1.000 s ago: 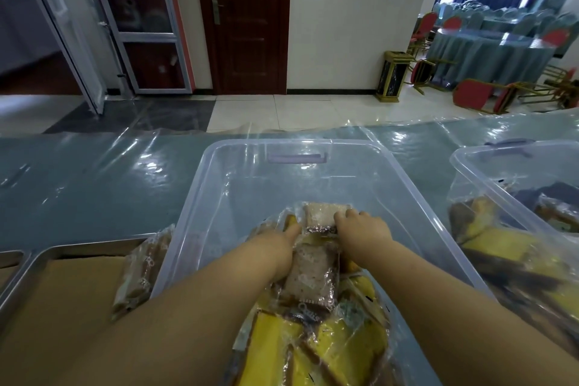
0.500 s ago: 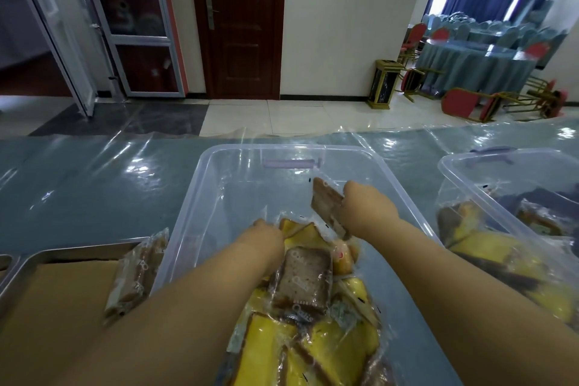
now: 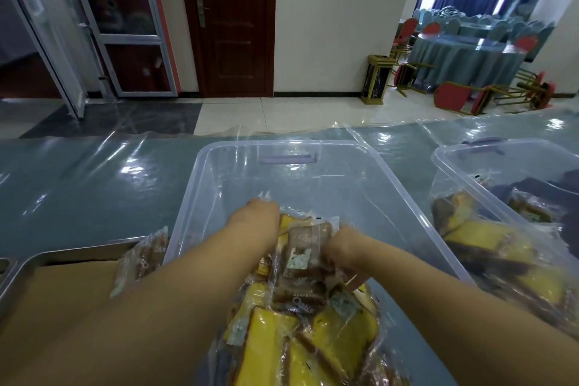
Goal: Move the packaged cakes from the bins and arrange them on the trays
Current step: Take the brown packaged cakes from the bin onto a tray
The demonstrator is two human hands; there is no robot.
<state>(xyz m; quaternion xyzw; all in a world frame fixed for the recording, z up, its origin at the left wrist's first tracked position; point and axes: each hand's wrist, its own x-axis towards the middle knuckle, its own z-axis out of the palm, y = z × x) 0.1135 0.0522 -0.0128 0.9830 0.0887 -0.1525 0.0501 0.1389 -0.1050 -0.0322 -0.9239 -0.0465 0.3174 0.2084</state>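
Note:
A clear plastic bin (image 3: 200,197) stands in front of me, its near half piled with packaged cakes (image 3: 307,338), yellow and brown. My left hand (image 3: 257,218) reaches over the far end of the pile, fingers curled down, and a clear wrapper edge sticks up from them. My right hand (image 3: 344,255) grips a brown packaged cake (image 3: 305,243), held on edge just above the pile. At the left lies a metal tray (image 3: 62,255) lined with brown paper, with one packaged cake (image 3: 142,257) leaning at its right end against the bin.
A second clear bin (image 3: 463,172) with more yellow and brown cakes (image 3: 488,238) stands at the right. The table (image 3: 78,185) is covered in shiny plastic sheeting. Another tray's corner (image 3: 3,263) shows at the far left. Beyond the table are a door and stacked chairs.
My right hand has come down and back toward me with the brown cake it had lifted. My left hand has moved farther over the pile.

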